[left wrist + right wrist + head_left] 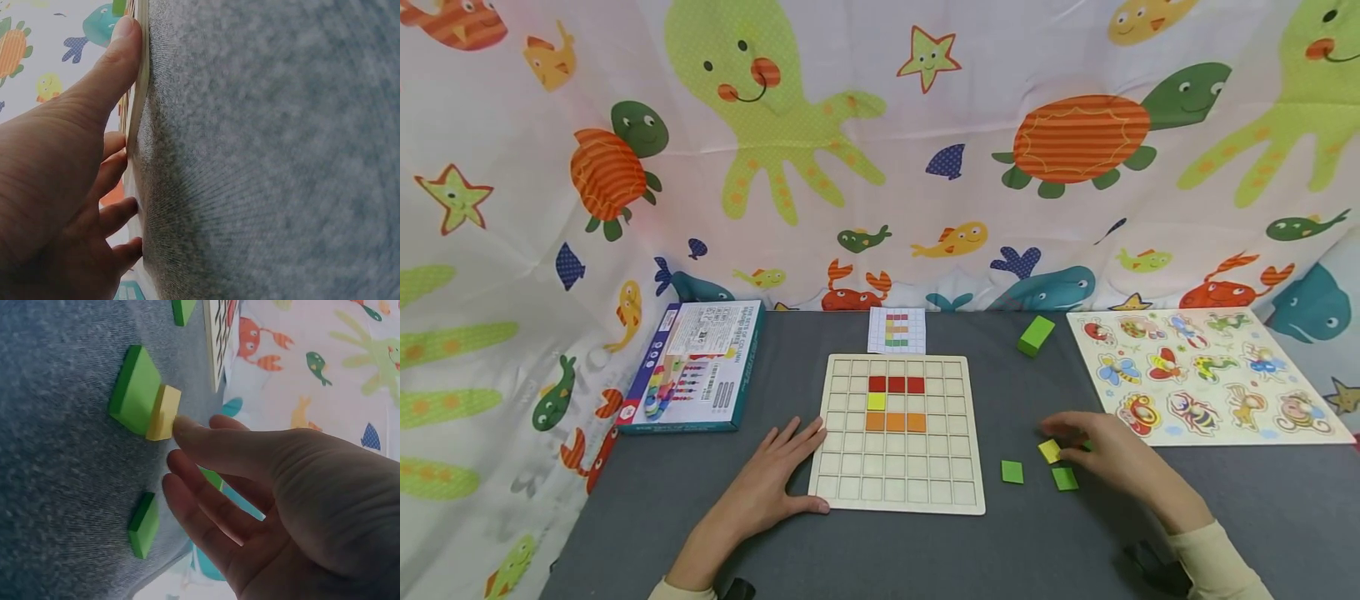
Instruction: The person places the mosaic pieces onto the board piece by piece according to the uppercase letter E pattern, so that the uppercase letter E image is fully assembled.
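Observation:
My left hand (775, 471) rests at the left edge of a pale wooden grid board (850, 492), fingers spread and thumb near its front corner. In the left wrist view the thumb (115, 62) lies along the board's edge. Red tiles (897, 384), a yellow tile (876, 401) and orange tiles (896, 422) sit in the grid. To the right, my right hand (1108, 454) is over loose tiles, its thumb tip at a yellow tile (165, 412). That tile lies against a green tile (139, 394); another green tile (145, 528) is below the fingers.
A pattern card (897, 331) lies behind the board. A green block (1036, 336) stands farther right, beside an insect picture board (1210, 375). Another green tile (1012, 472) lies right of the grid. At left is a flat box (700, 367); a printed cloth hangs behind.

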A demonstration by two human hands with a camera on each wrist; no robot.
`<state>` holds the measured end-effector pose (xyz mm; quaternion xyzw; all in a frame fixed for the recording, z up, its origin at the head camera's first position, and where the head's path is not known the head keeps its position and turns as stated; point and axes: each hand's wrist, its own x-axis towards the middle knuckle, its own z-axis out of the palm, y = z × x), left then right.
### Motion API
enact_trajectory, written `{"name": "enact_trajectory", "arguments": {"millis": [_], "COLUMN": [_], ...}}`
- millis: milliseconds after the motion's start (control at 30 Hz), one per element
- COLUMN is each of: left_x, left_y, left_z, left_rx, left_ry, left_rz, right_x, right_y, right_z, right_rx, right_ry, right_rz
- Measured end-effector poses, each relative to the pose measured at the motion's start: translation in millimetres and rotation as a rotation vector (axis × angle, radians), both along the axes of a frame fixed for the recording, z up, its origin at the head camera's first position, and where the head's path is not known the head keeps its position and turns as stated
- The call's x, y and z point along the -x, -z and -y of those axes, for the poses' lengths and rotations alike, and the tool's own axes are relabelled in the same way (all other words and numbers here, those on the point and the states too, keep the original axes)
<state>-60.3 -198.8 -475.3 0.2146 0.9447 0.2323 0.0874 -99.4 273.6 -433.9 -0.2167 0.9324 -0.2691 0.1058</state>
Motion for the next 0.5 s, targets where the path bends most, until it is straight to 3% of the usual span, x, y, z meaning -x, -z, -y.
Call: {"name": "enact_trajectory", "arguments": {"millis": [167,333,500], "left_x": [-0.7,-1.3,-1.3], "left_y": [-0.8,-1.1,-0.6], "left_z": [0.3,0.2,0.4], "left_rx": [0.004,0.007,0.006], "left_ry": [-0.003,-0.008,-0.007], "left_rz": [0.001,-0.003,-0.005], "right_x": [0.1,2.8,4.0], "right_y": [5.7,7.5,6.6], "right_z": [-2.0,0.5,4.6], "right_rx": [0.007,0.026,0.021], "right_ry": [-0.023,0.014,0.033], "right_rz": [0.023,0.037,-0.031]}}
